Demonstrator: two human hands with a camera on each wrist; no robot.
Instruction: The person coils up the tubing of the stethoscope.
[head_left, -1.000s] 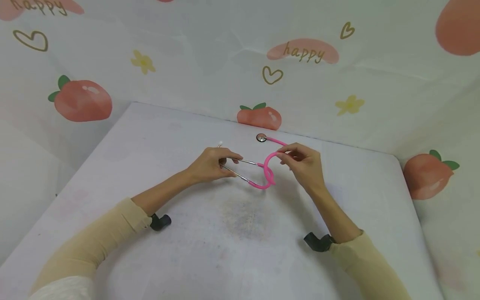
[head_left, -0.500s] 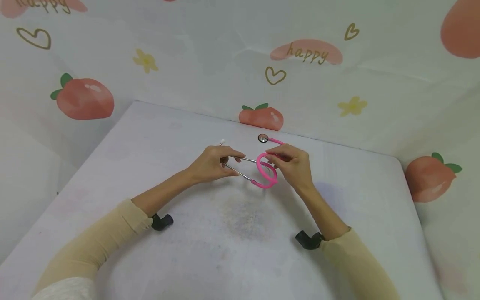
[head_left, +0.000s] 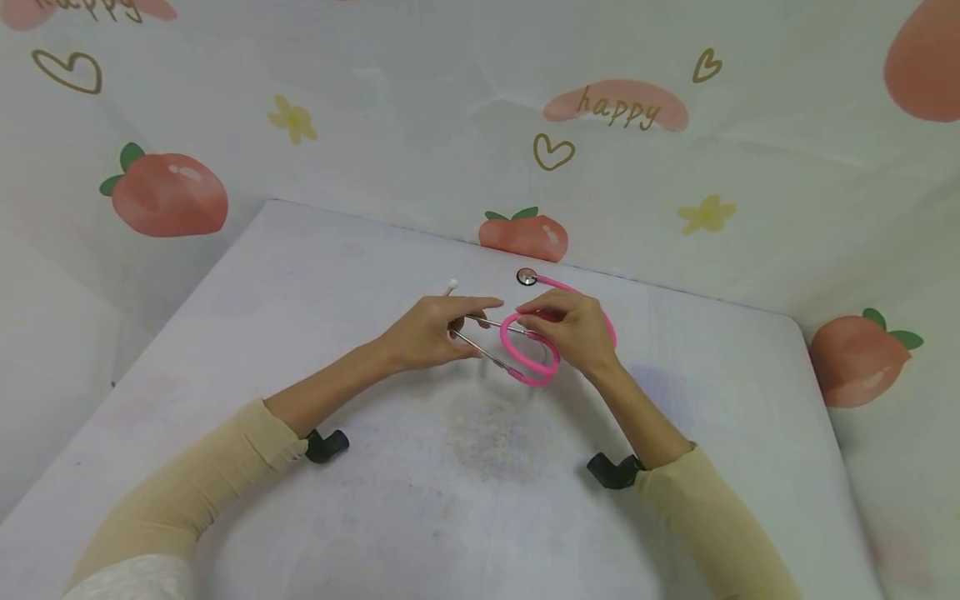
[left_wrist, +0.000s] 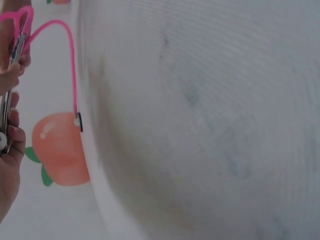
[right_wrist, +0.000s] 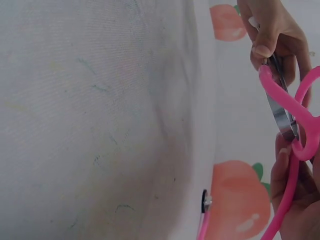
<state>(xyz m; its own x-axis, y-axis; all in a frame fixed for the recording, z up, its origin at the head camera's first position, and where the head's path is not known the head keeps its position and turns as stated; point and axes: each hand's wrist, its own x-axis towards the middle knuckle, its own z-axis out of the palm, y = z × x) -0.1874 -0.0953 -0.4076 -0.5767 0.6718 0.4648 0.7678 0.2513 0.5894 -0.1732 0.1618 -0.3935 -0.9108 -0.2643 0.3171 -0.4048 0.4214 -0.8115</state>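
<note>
A stethoscope with pink tubing (head_left: 538, 379) and metal ear tubes (head_left: 477, 347) is held between both hands above the table. My left hand (head_left: 420, 333) grips the ear tubes near the ear tips, its index finger stretched out; one white ear tip (head_left: 453, 284) shows behind it. With thumb and fingers my right hand (head_left: 577, 332) pinches the pink tubing, which is bent into a loop beside and across the ear tubes. The round chest piece (head_left: 527, 277) lies at the table's back edge. In the right wrist view, the pink loop (right_wrist: 310, 131) overlaps the metal part.
The white-covered table (head_left: 420, 517) meets a patterned wall cloth (head_left: 420, 125) with printed peaches, just behind the chest piece. A black bent fitting is at each sleeve cuff, the left one (head_left: 327, 447) and the right one (head_left: 613, 472), both over the table.
My right hand has moved left toward the left hand, carrying the pink tubing, whose loop now overlaps the ear tubes. My left index finger has straightened. The chest piece stays by the wall.
</note>
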